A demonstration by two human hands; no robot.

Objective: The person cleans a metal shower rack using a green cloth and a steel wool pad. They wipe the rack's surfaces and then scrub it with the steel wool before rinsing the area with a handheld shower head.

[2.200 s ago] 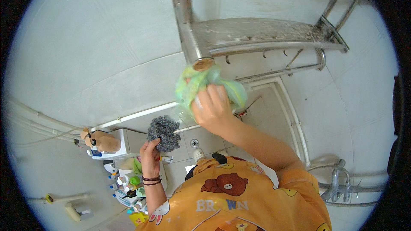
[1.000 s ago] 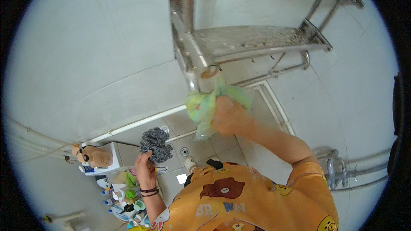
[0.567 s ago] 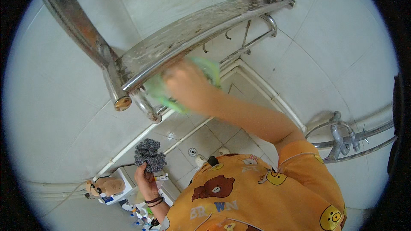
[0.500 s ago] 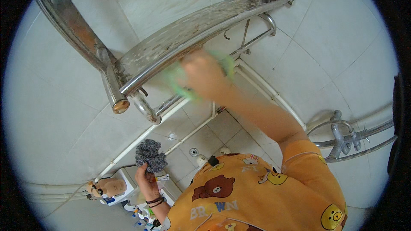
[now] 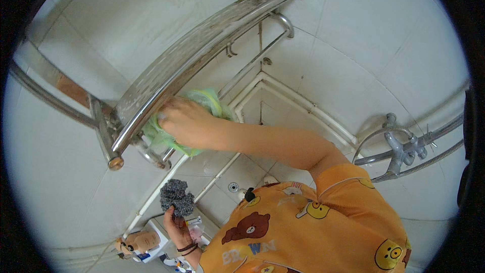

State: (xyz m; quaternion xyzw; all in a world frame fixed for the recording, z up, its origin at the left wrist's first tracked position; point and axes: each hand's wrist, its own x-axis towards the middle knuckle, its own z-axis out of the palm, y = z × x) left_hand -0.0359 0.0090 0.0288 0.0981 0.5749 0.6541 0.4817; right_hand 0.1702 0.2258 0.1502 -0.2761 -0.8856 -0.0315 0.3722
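My right hand (image 5: pixel 188 122) is closed on a thin green mesh cloth (image 5: pixel 204 102), which bunches out around the fingers. It is up against the underside of the front rail of a curved metal wall rack (image 5: pixel 172 63), near the rack's left end. Whitish stains streak the rack's shelf, and rust shows on its left side. Lower down on the left, my left hand (image 5: pixel 176 230) holds a grey steel wool scourer (image 5: pixel 177 200) between thumb and fingers, apart from the rack.
Hooks (image 5: pixel 231 50) and a lower towel bar hang beneath the rack. White pipes (image 5: pixel 308 108) run along the tiled walls. To the right is a shower mixer tap (image 5: pixel 399 146) with a metal hose. A floor drain (image 5: pixel 233 187) and beige pump bottle (image 5: pixel 144 241) are below.
My right hand has moved left and down along the rack's rail with the green cloth. The whole view has shifted. My left hand still holds the scourer.
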